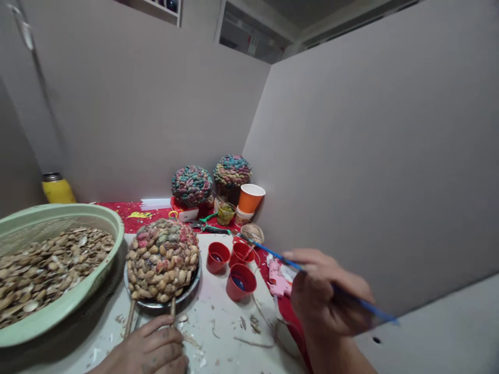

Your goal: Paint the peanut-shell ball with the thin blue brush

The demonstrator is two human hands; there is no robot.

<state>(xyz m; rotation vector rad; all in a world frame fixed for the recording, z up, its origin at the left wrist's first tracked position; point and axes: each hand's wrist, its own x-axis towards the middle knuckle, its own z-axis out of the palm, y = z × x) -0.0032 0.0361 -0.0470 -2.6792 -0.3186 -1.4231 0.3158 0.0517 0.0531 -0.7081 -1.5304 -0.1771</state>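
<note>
- I see the right grip [331, 296] closed around a blue paintbrush [273, 253], its tip by the farther of three red cups [238, 295].
- The left grip [150, 348] is by a stick [173, 306] jutting from under the shell-covered ball [161, 262]; I cannot tell whether it is grasping that stick.
- The ball sits in a metal dish [196, 283], just beyond the left grip and well left of the right one; pink patches colour its upper part.
- Scraps litter the pale worktop [218, 324]; a green basket [119, 228] of loose shells [58, 259] is at left.
- Farther back I make out red cloth [125, 210], two multicoloured balls [192, 185], an orange cup [249, 200] and a yellow bottle [58, 190], with grey panels [370, 156] around.
- The frame cuts off the basket; the right hand partly hides a pink glue gun [276, 280], and the brush tip is too small to judge for contact.
</note>
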